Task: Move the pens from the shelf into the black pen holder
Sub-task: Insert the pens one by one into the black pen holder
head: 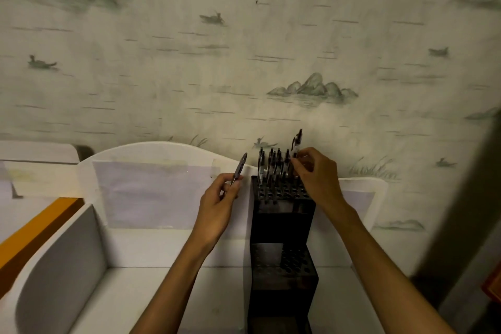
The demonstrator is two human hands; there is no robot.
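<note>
The right hand (311,171) pinches a pen (296,142) upright over the top tier of the holder (283,214), which stands on the white shelf (151,247) with several pens already slotted. The left hand (219,200) grips a second pen (240,168) beside it. Insertion seems underway; next, the tip must find a free hole.
</note>
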